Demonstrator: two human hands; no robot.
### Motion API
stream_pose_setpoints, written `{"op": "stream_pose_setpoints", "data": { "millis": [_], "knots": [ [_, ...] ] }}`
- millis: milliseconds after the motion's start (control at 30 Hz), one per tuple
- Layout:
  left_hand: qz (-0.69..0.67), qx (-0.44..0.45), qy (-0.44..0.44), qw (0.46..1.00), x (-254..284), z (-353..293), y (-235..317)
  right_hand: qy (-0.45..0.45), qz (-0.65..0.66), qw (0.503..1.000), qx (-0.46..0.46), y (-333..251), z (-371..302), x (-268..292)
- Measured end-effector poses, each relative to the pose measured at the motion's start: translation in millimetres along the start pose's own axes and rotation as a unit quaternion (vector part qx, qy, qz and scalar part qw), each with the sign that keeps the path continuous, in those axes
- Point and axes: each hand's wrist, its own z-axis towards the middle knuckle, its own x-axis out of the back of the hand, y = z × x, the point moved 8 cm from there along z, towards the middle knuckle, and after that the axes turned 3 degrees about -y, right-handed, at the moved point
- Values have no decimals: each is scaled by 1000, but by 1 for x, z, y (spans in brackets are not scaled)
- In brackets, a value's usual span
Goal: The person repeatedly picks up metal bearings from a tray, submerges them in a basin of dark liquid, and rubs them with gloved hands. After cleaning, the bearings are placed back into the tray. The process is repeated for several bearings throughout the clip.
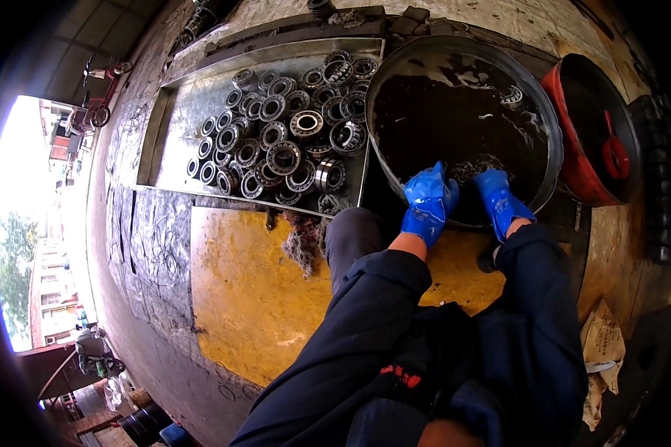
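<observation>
A wide round metal tub [371,127] of dark, murky liquid stands in front of me. My left hand [429,195], in a blue rubber glove, is over its near rim with the fingers curled; whatever they hold is hidden. To its right my right hand [497,195], gloved the same way, reaches down into the tub, its fingertips out of sight. Between and just beyond both hands, a rough greyish-brown clump [478,165] shows at the liquid's surface; its kind is unclear. Farther back on the right, a roller bearing [511,97] lies partly in the liquid.
Left of the tub, a shallow metal tray [173,141] holds several roller bearings [283,158]. A red tub [566,141] with a red-handled tool [615,153] stands at right. A frayed rag [300,246] lies by my left knee, torn brown paper [602,350] at lower right.
</observation>
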Motion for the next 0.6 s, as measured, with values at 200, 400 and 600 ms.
{"op": "stream_pose_setpoints", "data": {
  "millis": [200,400,600],
  "knots": [
    [13,-11,-2,1000,0,3,17,151,177,971,-58,48,-17,-29],
    [34,12,-11,999,3,-1,4,-15,-30,999,-14,-13,9,4],
    [31,40,-48,998,9,0,10,124,267,955,-43,26,-17,-8]
  ]
}}
